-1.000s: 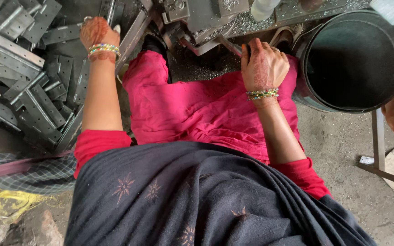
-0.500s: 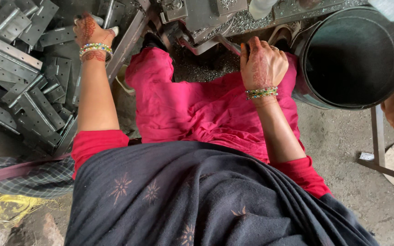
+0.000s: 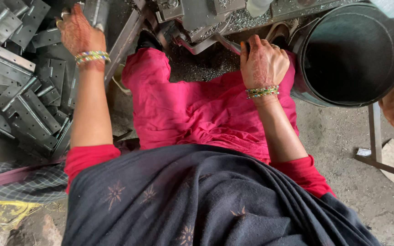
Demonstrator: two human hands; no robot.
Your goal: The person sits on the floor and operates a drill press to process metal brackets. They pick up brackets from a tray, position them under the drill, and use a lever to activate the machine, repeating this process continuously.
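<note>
L hand (image 3: 79,32) fingers spread on metal strips (image 3: 28,105); R hand (image 3: 263,61) fingers wrapped round lever (image 3: 215,40), beside drum rim (image 3: 297,64).

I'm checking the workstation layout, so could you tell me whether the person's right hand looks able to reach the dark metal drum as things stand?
Probably yes. The right hand grips a machine lever right beside the dark metal drum, with nothing visible between them.
</note>
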